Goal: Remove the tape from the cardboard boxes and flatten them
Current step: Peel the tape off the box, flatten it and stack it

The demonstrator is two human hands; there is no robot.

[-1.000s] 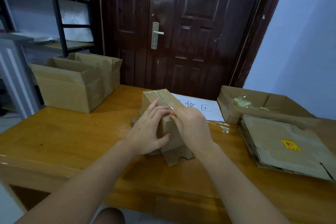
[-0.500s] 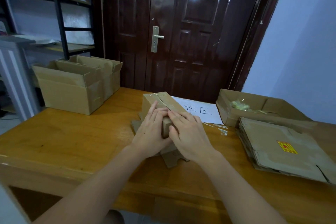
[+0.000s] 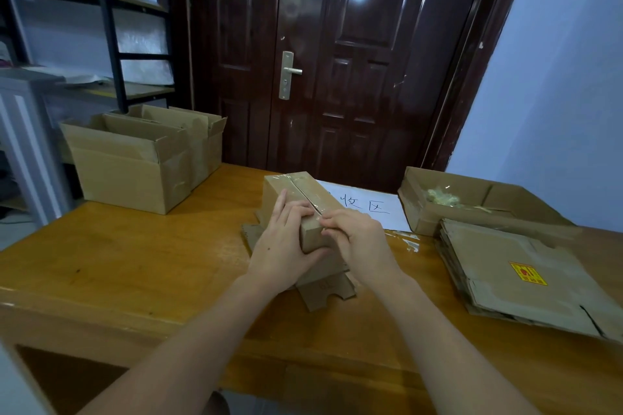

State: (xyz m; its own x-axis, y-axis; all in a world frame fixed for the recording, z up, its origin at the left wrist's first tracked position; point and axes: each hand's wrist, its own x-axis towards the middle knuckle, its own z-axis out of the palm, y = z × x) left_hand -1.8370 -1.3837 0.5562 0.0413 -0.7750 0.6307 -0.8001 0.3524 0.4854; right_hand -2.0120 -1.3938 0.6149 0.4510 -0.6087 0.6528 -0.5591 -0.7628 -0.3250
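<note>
Cardboard box being steadied while its tape is being picked at.

Sitting mid-surface just in front of the white paper sign, the small box is resting on flattened cardboard pieces; the left hand is gripping its near left corner, fingers lying over the top and thumb curling under the end, seemingly to stop it sliding. The right hand is working at the near end of the seam, its fingers pressed together and apparently pinching the tape edge, though the pinch itself is too small to confirm. Right of the box, an open tray box is holding wadded tape beside a flattened stack; left of it, open boxes are waiting. Nothing is blocking the peel on the wooden surface.
</note>
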